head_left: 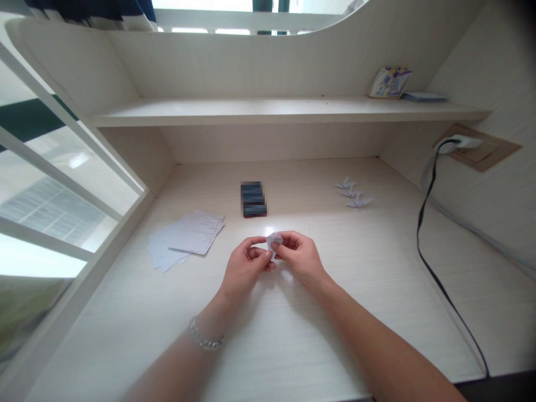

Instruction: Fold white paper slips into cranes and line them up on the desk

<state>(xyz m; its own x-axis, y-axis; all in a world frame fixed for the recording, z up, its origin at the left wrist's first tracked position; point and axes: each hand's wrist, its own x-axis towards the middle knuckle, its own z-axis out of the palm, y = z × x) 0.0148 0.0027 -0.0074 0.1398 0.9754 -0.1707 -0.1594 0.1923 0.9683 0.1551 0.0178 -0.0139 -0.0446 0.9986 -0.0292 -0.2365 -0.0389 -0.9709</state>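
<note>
A small folded piece of white paper (274, 242) is pinched between both my hands above the pale wooden desk (318, 312). My left hand (245, 268), with a bracelet on its wrist, grips the paper's left side with thumb and fingers. My right hand (299, 258) pinches its right side. To the left of my hands lies a loose stack of white paper sheets (186, 237). Three small folded paper cranes (353, 194) sit in a row at the back right of the desk.
A dark rectangular object (253, 199) lies flat behind my hands. A black cable (431, 245) runs from a wall socket (458, 143) across the desk's right side. On the shelf (251, 111) above stand a small printed packet (389, 82) and a flat blue item (424, 96).
</note>
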